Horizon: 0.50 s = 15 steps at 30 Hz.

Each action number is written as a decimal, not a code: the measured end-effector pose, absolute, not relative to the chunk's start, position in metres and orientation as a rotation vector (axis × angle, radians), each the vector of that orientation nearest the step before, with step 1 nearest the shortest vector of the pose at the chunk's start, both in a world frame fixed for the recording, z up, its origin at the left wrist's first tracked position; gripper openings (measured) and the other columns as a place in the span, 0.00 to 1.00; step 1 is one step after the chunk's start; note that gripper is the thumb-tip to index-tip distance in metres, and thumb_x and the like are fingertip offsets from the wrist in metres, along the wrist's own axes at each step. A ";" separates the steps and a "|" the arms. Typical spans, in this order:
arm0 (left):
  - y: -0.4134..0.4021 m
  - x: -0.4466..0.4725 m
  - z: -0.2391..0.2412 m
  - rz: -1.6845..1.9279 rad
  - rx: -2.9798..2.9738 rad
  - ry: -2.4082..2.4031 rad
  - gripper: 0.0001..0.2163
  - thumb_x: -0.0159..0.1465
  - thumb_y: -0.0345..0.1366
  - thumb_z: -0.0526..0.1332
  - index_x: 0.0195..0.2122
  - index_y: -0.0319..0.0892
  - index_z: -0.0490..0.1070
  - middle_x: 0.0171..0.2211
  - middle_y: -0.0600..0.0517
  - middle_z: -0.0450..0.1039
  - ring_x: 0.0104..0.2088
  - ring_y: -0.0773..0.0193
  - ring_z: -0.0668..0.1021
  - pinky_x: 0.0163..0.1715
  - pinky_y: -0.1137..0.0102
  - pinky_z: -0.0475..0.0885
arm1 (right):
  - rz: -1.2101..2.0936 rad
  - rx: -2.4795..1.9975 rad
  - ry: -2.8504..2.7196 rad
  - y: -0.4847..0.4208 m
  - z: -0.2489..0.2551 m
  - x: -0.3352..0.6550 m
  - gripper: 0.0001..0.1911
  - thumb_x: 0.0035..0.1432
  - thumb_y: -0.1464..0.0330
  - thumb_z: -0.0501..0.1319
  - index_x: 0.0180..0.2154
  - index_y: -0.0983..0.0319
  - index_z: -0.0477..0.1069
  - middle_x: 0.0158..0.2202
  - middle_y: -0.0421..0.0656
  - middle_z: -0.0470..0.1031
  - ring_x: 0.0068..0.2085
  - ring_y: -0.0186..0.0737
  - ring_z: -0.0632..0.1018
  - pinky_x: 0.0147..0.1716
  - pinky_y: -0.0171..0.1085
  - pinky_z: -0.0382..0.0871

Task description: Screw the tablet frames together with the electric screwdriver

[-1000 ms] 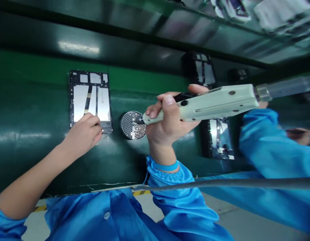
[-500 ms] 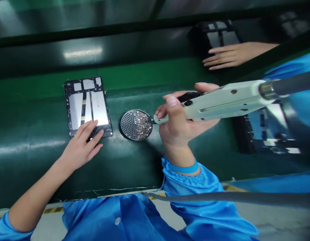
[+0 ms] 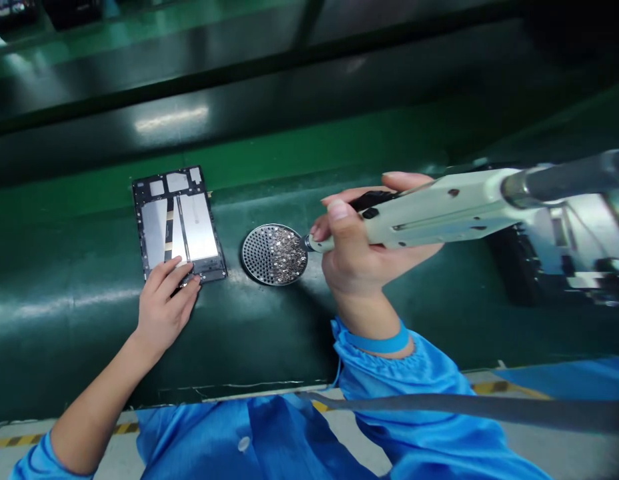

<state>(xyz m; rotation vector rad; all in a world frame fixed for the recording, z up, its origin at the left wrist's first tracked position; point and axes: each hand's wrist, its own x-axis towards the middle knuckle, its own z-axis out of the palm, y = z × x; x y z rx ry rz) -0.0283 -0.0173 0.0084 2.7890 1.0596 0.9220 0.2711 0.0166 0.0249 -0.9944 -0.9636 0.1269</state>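
Observation:
An opened tablet (image 3: 199, 230) with a black frame and silver battery lies flat on the green bench. Over its near edge is my left hand (image 3: 164, 300), fingers bent and drawn together; a small silver bit shows beneath them, but what they pinch is hidden. My right hand (image 3: 362, 253) is wrapped around a pale green electric screwdriver (image 3: 439, 210), its thumb along the side. The screwdriver's tip meets the right rim of a round perforated dish (image 3: 257, 253). Tiny silver screws (image 3: 289, 257) are heaped on the right half of that dish.
Another dark-framed device (image 3: 519, 267), partly behind the screwdriver, lies at the right. A thick dark hose (image 3: 574, 177) runs from the tool's rear. A grey cable (image 3: 439, 402) crosses low in front of my body. Dark units (image 3: 72, 10) stand at the far upper left.
My left fingers have drawn closer together at the tablet's near edge. The screwdriver tip stays at the dish. The other person's hand and the device under it are out of view; the camera has shifted.

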 end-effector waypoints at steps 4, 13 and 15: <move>-0.021 -0.023 0.008 0.960 2.753 1.107 0.13 0.71 0.24 0.69 0.53 0.43 0.76 0.55 0.42 0.83 0.61 0.44 0.82 0.58 0.43 0.83 | 0.159 -1.005 -0.937 0.015 0.028 0.269 0.21 0.59 0.56 0.74 0.48 0.53 0.70 0.31 0.32 0.79 0.17 0.30 0.69 0.15 0.36 0.68; -0.030 -0.012 0.005 1.028 2.672 1.165 0.15 0.69 0.21 0.68 0.54 0.41 0.76 0.54 0.40 0.82 0.62 0.43 0.82 0.61 0.40 0.81 | 0.141 -1.036 -0.941 0.015 0.031 0.268 0.20 0.59 0.54 0.73 0.48 0.50 0.70 0.31 0.31 0.78 0.16 0.31 0.66 0.15 0.39 0.69; -0.030 -0.014 0.004 1.029 2.678 1.149 0.15 0.69 0.21 0.69 0.54 0.40 0.76 0.54 0.39 0.82 0.62 0.43 0.82 0.61 0.41 0.82 | 0.146 -1.038 -0.941 0.014 0.031 0.268 0.20 0.59 0.55 0.73 0.48 0.50 0.70 0.31 0.31 0.78 0.16 0.31 0.67 0.15 0.38 0.69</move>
